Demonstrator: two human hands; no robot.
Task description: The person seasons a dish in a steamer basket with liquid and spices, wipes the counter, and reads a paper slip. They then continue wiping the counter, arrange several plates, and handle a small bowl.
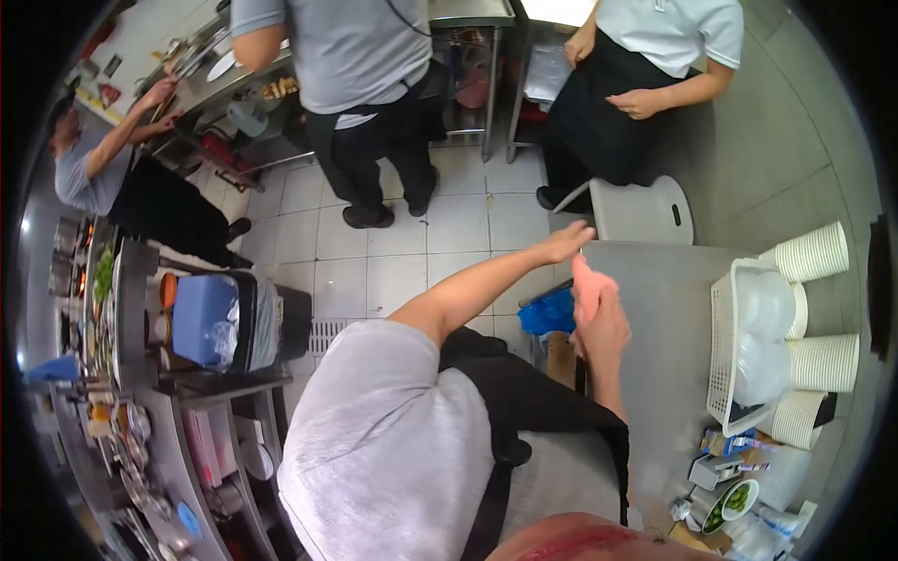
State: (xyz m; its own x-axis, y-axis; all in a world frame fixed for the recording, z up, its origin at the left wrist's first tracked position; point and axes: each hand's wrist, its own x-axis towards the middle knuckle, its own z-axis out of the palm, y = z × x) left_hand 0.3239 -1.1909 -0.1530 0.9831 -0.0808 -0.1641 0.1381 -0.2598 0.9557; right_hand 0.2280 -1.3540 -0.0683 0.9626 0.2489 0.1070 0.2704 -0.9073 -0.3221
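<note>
My left hand (pixel 566 243) reaches out over the near corner of the steel table with its fingers stretched out. Close below it, my right hand (pixel 603 323) is closed around a crumpled pink cloth (pixel 591 283), whose upper end comes right up to my left palm. A bright blue plastic bag (pixel 549 312) lies beside my right hand, and a brown cardboard-like piece (pixel 561 359) shows just under it, partly hidden by my forearm and apron.
The steel table (pixel 664 374) carries a white basket (pixel 725 346) of clear plastic containers, with stacked white cups (pixel 821 363) behind. A white stool (pixel 644 211) stands at its far end. Several people (pixel 365 93) in black aprons stand nearby. A blue container (pixel 204 320) is at left.
</note>
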